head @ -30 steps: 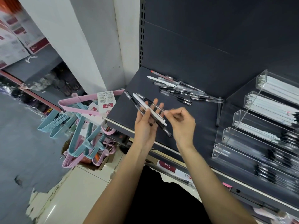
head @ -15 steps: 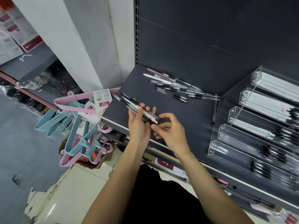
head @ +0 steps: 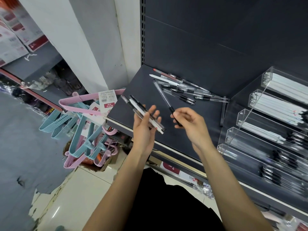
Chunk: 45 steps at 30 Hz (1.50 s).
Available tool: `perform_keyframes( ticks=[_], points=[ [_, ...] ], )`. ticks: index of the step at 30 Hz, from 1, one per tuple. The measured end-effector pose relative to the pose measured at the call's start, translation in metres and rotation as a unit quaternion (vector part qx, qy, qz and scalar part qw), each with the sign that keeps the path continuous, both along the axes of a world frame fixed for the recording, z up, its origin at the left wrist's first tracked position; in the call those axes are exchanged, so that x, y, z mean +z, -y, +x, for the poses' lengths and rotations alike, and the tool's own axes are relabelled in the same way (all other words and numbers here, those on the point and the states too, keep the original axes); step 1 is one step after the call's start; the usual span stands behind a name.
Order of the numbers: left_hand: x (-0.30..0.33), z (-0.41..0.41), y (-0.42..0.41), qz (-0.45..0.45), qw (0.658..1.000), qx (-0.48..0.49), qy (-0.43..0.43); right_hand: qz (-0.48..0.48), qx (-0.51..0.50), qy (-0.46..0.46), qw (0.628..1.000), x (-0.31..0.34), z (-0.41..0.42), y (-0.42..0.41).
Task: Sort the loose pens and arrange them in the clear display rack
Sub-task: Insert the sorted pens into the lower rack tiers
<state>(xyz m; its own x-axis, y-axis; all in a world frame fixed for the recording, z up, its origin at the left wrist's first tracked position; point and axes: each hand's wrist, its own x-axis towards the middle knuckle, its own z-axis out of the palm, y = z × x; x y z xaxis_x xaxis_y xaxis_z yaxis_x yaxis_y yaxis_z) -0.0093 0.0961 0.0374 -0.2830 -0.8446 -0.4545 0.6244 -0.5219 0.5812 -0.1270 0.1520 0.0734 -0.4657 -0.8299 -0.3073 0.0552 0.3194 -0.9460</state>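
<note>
My left hand [head: 145,127] grips a small bundle of pens [head: 141,112], black and white ones, pointing up and left over the dark shelf [head: 130,100]. To its right, my right hand [head: 190,124] pinches a single clear pen with a black grip [head: 164,97] at its lower end, the pen slanting up toward the loose pile. Several loose pens [head: 188,90] lie scattered at the back of the shelf. The clear display rack [head: 246,117] stands at the right with stepped compartments, the upper ones holding white pens, the lower ones black-gripped pens.
A bunch of pink and blue hangers [head: 86,130] with a price tag hangs left of the shelf edge. A white pillar [head: 86,47] rises behind them. Boxes sit on grey shelving [head: 21,39] at far left. Pale tiled floor lies below.
My right hand has drawn one clear pen out of the bundle and moved right, apart from the left hand. The left hand keeps the remaining pens.
</note>
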Motion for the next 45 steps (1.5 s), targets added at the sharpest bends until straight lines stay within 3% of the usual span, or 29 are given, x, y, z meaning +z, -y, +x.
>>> perform_keyframes(
  ticks=[3, 7, 10, 14, 18, 27, 37, 40, 43, 45],
  points=[
    [0.003, 0.003, -0.001, -0.033, 0.998, 0.000, 0.049, -0.011, 0.013, -0.028, 0.999, 0.006, -0.002, 0.000],
    [-0.005, 0.021, 0.014, -0.112, 0.974, 0.042, 0.190, -0.052, -0.002, -0.060, 0.997, 0.024, -0.020, -0.005],
    [-0.012, 0.033, 0.019, -0.157, 0.954, 0.028, 0.252, -0.054, 0.065, -0.105, 0.991, 0.036, -0.029, -0.001],
    [-0.009, 0.023, 0.011, -0.200, 0.948, -0.096, 0.226, -0.028, 0.187, -0.146, 0.971, 0.036, -0.027, 0.027],
    [-0.004, 0.005, 0.000, -0.187, 0.950, -0.168, 0.185, 0.008, 0.203, -0.162, 0.966, 0.023, -0.019, 0.056],
    [-0.005, 0.000, -0.010, -0.153, 0.956, -0.197, 0.154, 0.035, 0.241, -0.197, 0.950, 0.009, -0.020, 0.073],
    [-0.014, -0.009, -0.022, -0.172, 0.941, -0.240, 0.166, 0.072, 0.257, -0.150, 0.952, 0.001, -0.019, 0.086],
    [-0.016, -0.005, -0.021, -0.175, 0.935, -0.251, 0.180, 0.038, 0.201, -0.121, 0.971, 0.002, -0.016, 0.090],
    [-0.023, 0.002, -0.023, -0.186, 0.921, -0.269, 0.213, -0.039, 0.044, -0.041, 0.997, 0.013, -0.026, 0.092],
    [-0.026, 0.007, -0.019, -0.145, 0.938, -0.239, 0.207, -0.039, 0.019, -0.031, 0.999, 0.016, -0.033, 0.089]
  ],
)
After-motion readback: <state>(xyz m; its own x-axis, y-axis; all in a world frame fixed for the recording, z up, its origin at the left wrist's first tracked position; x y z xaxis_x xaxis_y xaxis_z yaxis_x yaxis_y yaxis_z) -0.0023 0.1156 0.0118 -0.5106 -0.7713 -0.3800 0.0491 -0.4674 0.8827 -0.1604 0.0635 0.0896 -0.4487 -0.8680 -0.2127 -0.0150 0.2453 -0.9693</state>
